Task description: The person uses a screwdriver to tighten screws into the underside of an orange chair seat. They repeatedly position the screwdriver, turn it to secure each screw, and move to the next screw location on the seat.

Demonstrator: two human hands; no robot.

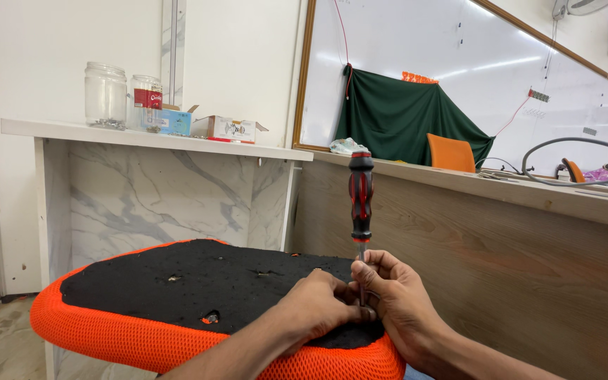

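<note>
A red-and-black screwdriver (361, 200) is held upright at the near right of the black seat underside (205, 281), both hands (318, 306) (392, 295) closed around its shaft; the tip could slip if tilted.

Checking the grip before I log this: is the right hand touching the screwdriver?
Touching. The head view shows the right hand with fingers wrapped around the shaft of the screwdriver.

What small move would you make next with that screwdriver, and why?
Probably shift one hand up to the handle. The screwdriver stands upright on the black underside of the orange seat, yet both the left hand and the right hand pinch low around its shaft near the tip. The red-and-black handle is bare, so nothing can turn it yet.
</note>
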